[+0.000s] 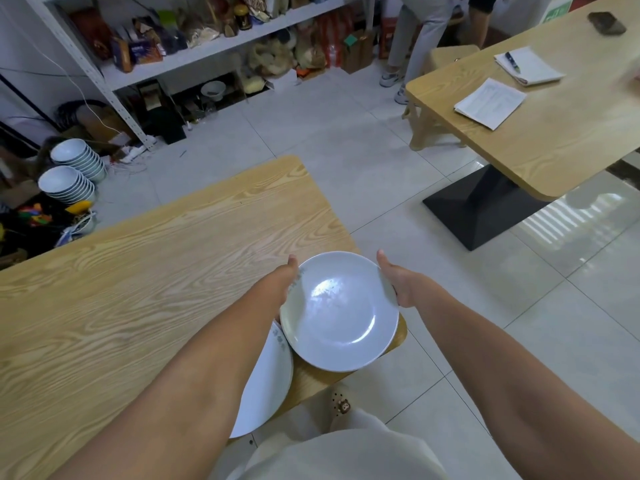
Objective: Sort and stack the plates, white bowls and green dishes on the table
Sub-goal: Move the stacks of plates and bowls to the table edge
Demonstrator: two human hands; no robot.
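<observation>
At nine o'clock in the view, on the floor, a tipped stack of white bowls (pixel 78 157) lies with a second stack of white bowls (pixel 65 185) just beside it. Both are near a grey metal shelf rack (pixel 214 50) loaded with bags and boxes.

The light wooden table (pixel 138 271) spreads from eight o'clock toward the centre. Near its close right corner, at six o'clock, a flat white plate with a grey flower print on its rim (pixel 268 386) lies on the wood, half covered by the left forearm.

The left hand (pixel 282 284) holds the round white plate (pixel 339 311) at the plate's ten o'clock. Its thumb lies along the rim and its other fingers are hidden beneath.

The round white plate sits over the table's corner, its seven o'clock edge overlapping the flower-print plate. I cannot tell whether it rests on the wood or is lifted.

The right hand (pixel 398 284) holds the same plate at its two o'clock, thumb stretched along the rim and fingers tucked under, out of sight.

At one o'clock a person in pale trousers (pixel 419 32) stands by the shelves. At two o'clock stands a second wooden table on a black pedestal (pixel 554 140). It bears two white sheaves of paper (pixel 490 102), a pen (pixel 512 62) and a dark flat object (pixel 606 23).
</observation>
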